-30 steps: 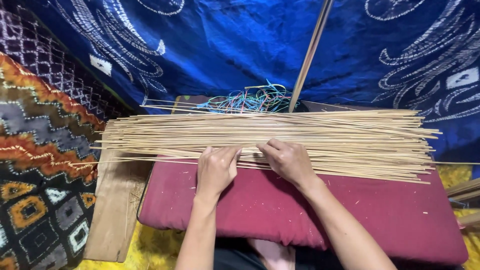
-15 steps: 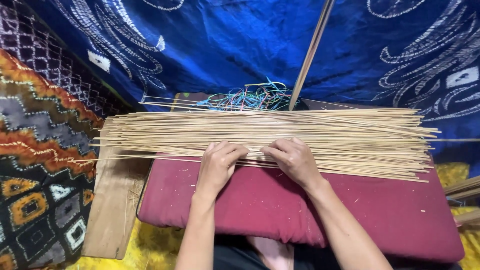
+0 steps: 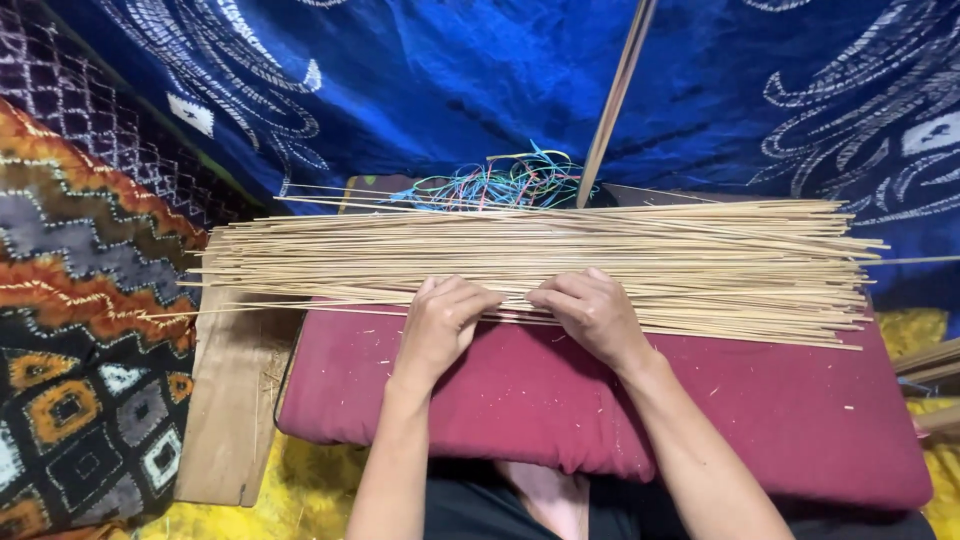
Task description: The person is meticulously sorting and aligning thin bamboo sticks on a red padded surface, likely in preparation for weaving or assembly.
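A wide bundle of thin pale sticks (image 3: 560,260) lies crosswise on a dark red cushion (image 3: 780,410) over my lap. My left hand (image 3: 440,325) rests at the near edge of the bundle with its fingers curled onto the sticks. Beside it, my right hand (image 3: 590,310) does the same, fingers bent over the near sticks. The two hands are almost touching at the middle of the bundle. Whether either hand pinches a single stick is hidden by the fingers.
A tangle of coloured strings (image 3: 500,183) lies behind the sticks. A long wooden rod (image 3: 612,105) leans up against blue patterned cloth (image 3: 450,80). A wooden board (image 3: 235,400) lies under the cushion's left end. Patterned orange and black fabric (image 3: 80,300) is on the left.
Both hands have slid a little forward onto the near edge of the stick bundle and their fingers have curled tighter. The bundle stays in place.
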